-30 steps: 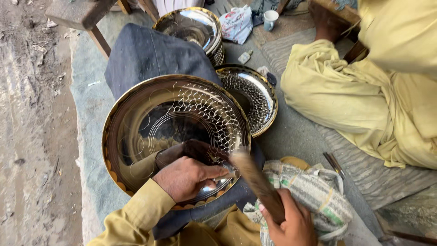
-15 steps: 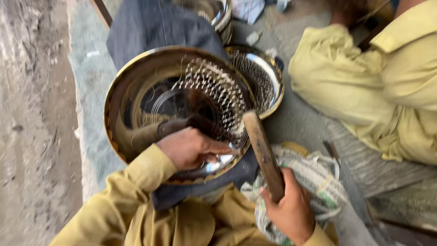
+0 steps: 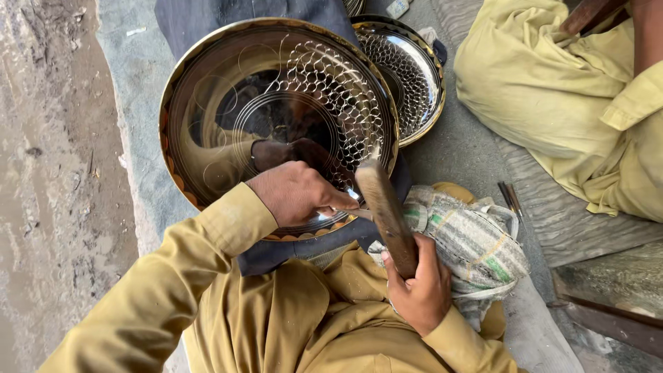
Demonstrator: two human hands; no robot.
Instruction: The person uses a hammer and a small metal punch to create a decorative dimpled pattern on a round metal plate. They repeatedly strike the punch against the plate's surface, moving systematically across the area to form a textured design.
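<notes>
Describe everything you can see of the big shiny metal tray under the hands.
The large round metal tray is polished like a mirror, with a golden scalloped rim. Scribed circles mark its centre, and a band of hammered scale-like dimples covers its right part. It rests tilted on dark cloth, beside a smaller dimpled tray. The left hand rests on its lower edge; the right hand grips a wooden handle.

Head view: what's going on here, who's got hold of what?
A person sitting on the ground works on a large shiny metal tray that lies on dark cloth. The left hand rests on the tray's near edge, pinching a thin metal tool against it. The right hand grips a wooden mallet, its head over that tool. Part of the tray is covered in a pattern of small rings. A second patterned tray lies behind, and another person in yellow clothing sits to the right.
</notes>
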